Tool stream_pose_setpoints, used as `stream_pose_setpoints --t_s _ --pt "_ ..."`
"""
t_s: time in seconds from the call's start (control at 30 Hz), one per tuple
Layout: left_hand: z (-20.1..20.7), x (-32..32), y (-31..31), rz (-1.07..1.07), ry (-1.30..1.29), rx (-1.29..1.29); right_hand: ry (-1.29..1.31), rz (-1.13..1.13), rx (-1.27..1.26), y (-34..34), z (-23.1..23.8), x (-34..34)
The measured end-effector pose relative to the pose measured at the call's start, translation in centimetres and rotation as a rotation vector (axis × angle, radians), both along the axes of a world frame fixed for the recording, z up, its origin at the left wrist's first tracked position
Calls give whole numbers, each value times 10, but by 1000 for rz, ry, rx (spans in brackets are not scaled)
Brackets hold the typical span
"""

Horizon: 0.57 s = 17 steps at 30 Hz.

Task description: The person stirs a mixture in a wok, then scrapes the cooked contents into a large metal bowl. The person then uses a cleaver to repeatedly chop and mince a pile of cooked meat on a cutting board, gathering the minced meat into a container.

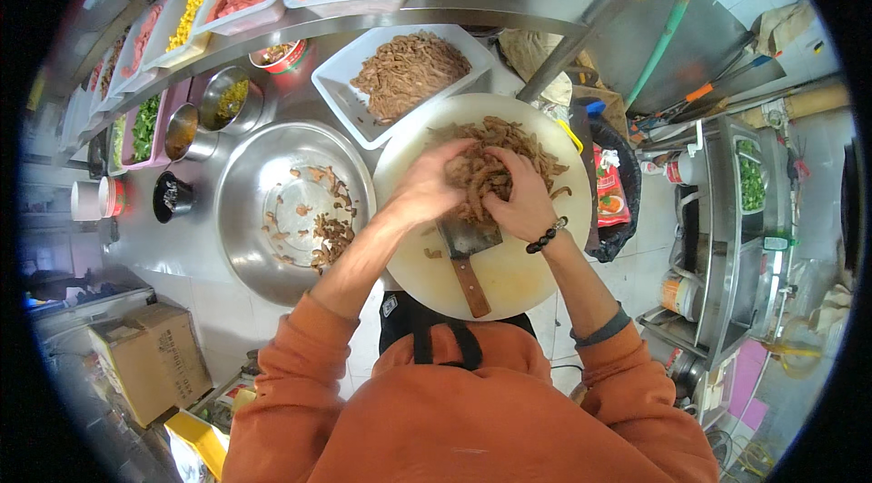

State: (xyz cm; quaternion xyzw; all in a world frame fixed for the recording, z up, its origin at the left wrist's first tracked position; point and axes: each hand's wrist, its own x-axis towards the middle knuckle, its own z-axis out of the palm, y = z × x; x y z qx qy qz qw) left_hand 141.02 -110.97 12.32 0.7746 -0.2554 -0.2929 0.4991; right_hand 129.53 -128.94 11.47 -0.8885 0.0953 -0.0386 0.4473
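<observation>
Both hands gather a heap of brown sliced meat (509, 139) on a round white cutting board (409, 274). My left hand (433, 181) cups the heap from the left, its fingertips blurred and partly hidden in the strips. From the right, my right hand (522, 197) curls its fingers over the same meat; a dark beaded bracelet circles that wrist. A cleaver (469, 283) with a wooden handle lies flat on the board below the hands, its blade partly under the meat. Behind the board, a white tray (334, 79) holds more of these strips.
A wide steel bowl (241, 210) with a few brown pieces stands left of the board. Smaller steel pots (257, 106) and a black cup (173, 197) are further left. Overhead runs a steel shelf (490, 15) with food trays. A black-lined bin (627, 229) stands at right.
</observation>
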Motion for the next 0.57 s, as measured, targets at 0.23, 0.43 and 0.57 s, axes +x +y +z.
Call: stream_pose_setpoints --t_s 0.23,0.43,0.57 --pt "5 -10 -45 -80 -355 350 -51 -42 -183 -24 -14 -50" --pt "11 -27 -50 -172 -501 416 -133 5 -254 -5 -25 -89" --pt "16 -13 -43 -175 -416 470 -61 -5 -217 -8 -18 -94"
